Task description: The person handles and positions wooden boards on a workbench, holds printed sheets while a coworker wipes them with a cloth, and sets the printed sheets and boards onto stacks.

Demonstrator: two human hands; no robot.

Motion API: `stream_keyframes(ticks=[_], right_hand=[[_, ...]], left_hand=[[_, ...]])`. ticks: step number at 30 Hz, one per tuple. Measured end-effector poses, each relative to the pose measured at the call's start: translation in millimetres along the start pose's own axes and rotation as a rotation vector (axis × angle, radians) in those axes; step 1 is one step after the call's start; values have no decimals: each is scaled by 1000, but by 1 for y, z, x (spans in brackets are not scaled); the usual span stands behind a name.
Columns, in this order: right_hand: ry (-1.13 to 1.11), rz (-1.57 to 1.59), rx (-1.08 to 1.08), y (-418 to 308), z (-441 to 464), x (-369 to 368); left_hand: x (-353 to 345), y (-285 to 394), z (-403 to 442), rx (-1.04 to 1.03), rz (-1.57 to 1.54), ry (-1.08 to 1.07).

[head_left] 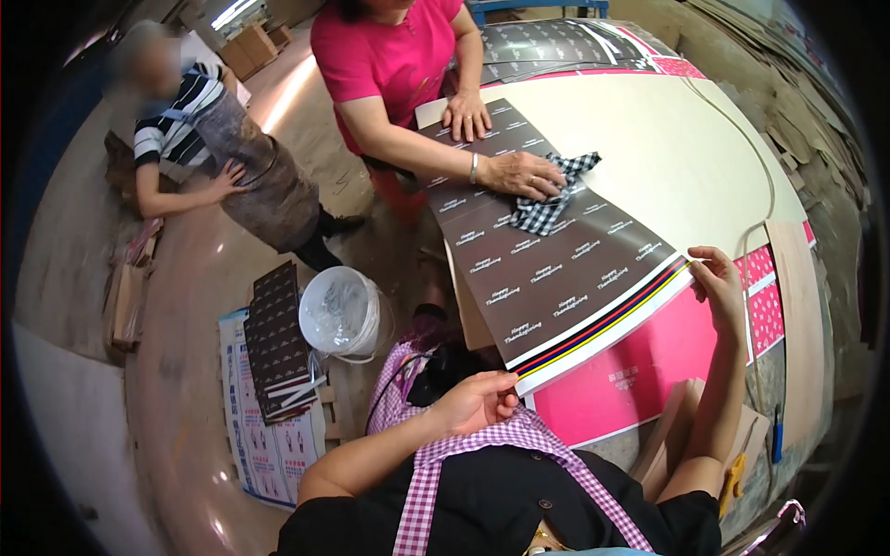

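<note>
A dark brown printed sheet [575, 243] with rows of white "Happy Thanksgiving" lettering lies over a cream board [667, 139]. Its near edge has a white margin and a striped band of dark, red and yellow. My left hand [477, 400] pinches the near left corner of that sheet. At the near right corner, the fingers of my right hand [718, 276] are closed on the edge. Across from me, a co-worker in a pink top presses a black-and-white checked cloth [538, 219] on the sheet with one hand; the other hand [466, 115] rests flat near the far end.
Pink printed sheets [603, 375] lie below the near edge. Wooden blocks [675, 422], a yellow-handled tool [732, 480] and a blue pen-like tool [777, 434] are at right. A white bucket [371, 320] and stacked dark sheets [272, 334] stand left. Another person [250, 167] stands far left.
</note>
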State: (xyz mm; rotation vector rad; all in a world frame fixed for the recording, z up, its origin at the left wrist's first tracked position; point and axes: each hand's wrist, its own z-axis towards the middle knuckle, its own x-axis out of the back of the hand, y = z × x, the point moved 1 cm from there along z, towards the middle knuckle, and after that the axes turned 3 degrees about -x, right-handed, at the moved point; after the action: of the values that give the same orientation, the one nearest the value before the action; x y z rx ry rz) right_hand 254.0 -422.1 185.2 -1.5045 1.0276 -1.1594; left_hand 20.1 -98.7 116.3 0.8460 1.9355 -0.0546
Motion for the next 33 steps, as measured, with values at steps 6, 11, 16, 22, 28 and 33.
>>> stream_keyframes(ticks=[6,11,16,22,28,33], right_hand=[[4,-6,-31,-6,-4,0],[-7,-9,-46,-7,-4,0],[-1,-17,-56,-8,-4,0],[5,-14,-62,-9,-3,-1],[13,-34,-63,-3,0,-1],[20,-75,-83,-4,1,-2]], left_hand=[[-3,1,0,19,43,22],[-2,0,0,34,33,-12],[-1,-2,1,32,34,8],[0,-2,1,29,33,10],[2,-3,2,33,19,1],[4,-4,5,53,22,-12]])
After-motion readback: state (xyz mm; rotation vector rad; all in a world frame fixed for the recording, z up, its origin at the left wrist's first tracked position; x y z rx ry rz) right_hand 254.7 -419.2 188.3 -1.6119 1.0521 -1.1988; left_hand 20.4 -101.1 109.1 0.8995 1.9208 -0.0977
